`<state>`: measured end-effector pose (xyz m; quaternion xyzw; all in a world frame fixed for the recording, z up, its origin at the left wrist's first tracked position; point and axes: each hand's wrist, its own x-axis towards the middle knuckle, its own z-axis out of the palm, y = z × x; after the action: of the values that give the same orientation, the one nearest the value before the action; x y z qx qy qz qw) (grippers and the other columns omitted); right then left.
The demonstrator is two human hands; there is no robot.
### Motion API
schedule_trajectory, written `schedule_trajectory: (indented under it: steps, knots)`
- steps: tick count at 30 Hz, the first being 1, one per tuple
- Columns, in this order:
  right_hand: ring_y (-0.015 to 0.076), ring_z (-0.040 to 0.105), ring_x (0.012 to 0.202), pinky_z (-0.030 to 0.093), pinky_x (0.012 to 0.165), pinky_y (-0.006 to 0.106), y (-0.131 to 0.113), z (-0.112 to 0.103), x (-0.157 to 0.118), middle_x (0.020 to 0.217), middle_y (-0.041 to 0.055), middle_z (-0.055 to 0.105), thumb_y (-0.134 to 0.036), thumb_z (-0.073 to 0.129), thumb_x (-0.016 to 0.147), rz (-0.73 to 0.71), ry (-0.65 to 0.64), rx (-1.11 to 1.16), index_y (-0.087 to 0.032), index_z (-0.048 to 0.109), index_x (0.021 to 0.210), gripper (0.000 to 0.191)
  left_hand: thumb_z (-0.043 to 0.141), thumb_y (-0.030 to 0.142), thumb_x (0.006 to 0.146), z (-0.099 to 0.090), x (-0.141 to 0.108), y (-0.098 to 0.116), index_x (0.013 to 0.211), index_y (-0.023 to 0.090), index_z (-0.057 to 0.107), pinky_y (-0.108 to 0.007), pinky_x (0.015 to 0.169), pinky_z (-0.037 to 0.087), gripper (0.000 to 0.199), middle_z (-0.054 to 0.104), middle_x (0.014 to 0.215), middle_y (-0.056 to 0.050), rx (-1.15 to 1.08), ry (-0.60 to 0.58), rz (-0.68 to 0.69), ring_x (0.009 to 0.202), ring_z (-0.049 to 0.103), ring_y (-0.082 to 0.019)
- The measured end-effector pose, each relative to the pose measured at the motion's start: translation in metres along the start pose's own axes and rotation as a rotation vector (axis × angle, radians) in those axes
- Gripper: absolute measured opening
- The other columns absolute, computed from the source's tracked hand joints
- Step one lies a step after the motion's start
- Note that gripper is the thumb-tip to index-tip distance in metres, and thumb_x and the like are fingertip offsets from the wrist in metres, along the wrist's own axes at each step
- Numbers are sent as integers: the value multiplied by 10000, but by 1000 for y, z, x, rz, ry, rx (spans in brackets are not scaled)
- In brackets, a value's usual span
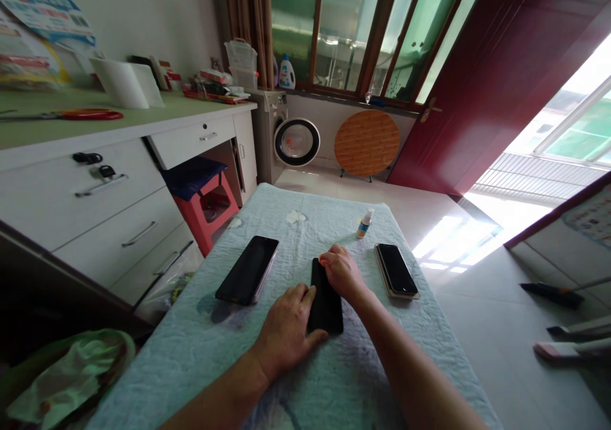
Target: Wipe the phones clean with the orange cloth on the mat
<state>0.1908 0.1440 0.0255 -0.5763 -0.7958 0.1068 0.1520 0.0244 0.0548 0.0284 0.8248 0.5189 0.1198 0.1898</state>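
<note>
A black phone [325,309] lies on the pale blue quilted cover [291,373] of the table in front of me. My left hand [289,322] grips it along its left side, thumb at the near end and fingers at the edge. On the far end of the phone, my right hand [340,270] presses a small orange piece [323,262], mostly hidden under the fingers. To the left lies a larger dark phone [249,269]. Another phone [396,270] rests at the right on a light-coloured case. Beyond my right hand stands a small spray bottle [364,224].
Along the left runs a desk [191,115] with drawers, holding a paper roll [125,83] and red-handled scissors [90,114]. A red stool [203,207] is tucked beneath. Behind are a washing machine [267,131] with its door open and a round wooden tabletop [366,142].
</note>
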Motion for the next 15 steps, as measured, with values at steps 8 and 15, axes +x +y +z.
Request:
schedule_trajectory:
  steps: [8, 15]
  knots:
    - [176, 494, 905, 373, 801, 256, -16, 7, 9, 912, 59, 578, -157, 460, 930, -94, -1, 10, -194, 712, 873, 261, 677, 489, 755, 2, -1, 1, 1328, 173, 478, -416, 998, 394, 684, 548, 1178, -108, -10, 17, -14, 1100, 509, -301]
    - [166, 518, 897, 366, 846, 260, 23, -6, -6, 888, 52, 585, -155, 462, 930, -16, 42, 16, -200, 724, 887, 270, 666, 483, 756, 0, -1, 5, 1339, 162, 477, -416, 1002, 397, 692, 547, 1190, -119, -9, 12, -30, 1105, 513, -308]
